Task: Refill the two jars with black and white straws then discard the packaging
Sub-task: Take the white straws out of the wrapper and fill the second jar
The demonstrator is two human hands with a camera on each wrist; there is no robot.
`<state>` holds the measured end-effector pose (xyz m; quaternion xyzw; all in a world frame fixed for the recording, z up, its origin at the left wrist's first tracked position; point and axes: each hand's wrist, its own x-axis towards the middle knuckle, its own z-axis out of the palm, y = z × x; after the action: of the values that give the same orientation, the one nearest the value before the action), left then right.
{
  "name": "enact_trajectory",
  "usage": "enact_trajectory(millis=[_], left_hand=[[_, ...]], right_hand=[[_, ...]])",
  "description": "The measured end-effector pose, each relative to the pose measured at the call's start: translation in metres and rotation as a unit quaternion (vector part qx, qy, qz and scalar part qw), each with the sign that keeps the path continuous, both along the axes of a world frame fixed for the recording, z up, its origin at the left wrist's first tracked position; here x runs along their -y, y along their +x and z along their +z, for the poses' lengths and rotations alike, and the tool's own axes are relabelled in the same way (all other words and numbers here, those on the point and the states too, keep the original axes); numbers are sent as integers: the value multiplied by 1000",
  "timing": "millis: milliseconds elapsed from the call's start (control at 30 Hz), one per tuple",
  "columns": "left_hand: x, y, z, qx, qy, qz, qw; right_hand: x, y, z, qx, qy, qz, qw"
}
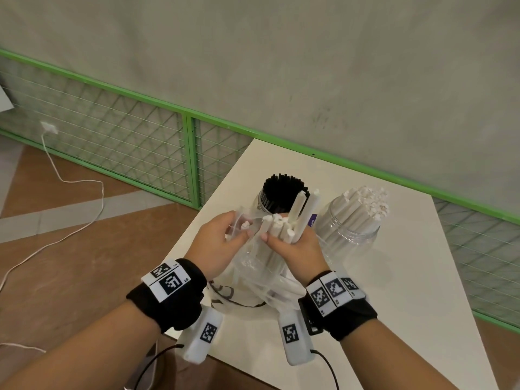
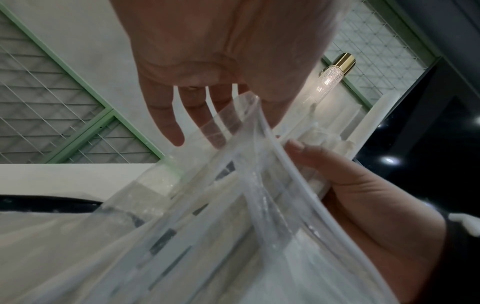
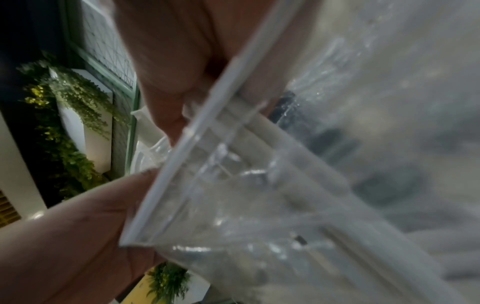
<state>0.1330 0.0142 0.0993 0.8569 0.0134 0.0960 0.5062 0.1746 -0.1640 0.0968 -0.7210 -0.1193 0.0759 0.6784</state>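
Over the white table (image 1: 408,277) I hold a clear plastic bag (image 1: 250,266) of white straws (image 1: 278,229). My right hand (image 1: 292,246) grips the bunch of straws, whose tops stick out of the bag's mouth. My left hand (image 1: 222,240) pinches the bag's open rim (image 2: 259,127) with thumb and fingers. Behind stand two clear jars: one (image 1: 266,204) packed with black straws (image 1: 284,190), the other (image 1: 349,229), to the right, filled with white straws (image 1: 365,201). In the right wrist view the bag (image 3: 285,185) fills the frame, blurred.
The table's near-left corner (image 1: 174,333) lies under my left wrist. A green-framed mesh fence (image 1: 126,130) and a grey wall run behind. A white cable (image 1: 70,181) trails over the brown floor at left.
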Motion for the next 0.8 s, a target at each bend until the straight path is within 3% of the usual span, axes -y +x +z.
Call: enact_trajectory(millis=[167, 400, 633, 800], left_hand=[[3, 0, -3, -14, -75, -29, 997], [1, 6, -1, 45, 12, -41, 998], [0, 4, -3, 48, 22, -34, 998], [3, 1, 3, 56, 53, -66, 995]], right_hand=[[-4, -8, -9, -6, 20, 23, 1000], [-2, -4, -20, 1, 13, 24, 1000], [9, -11, -64, -57, -44, 7, 997], [8, -12, -58, -69, -44, 32, 996]])
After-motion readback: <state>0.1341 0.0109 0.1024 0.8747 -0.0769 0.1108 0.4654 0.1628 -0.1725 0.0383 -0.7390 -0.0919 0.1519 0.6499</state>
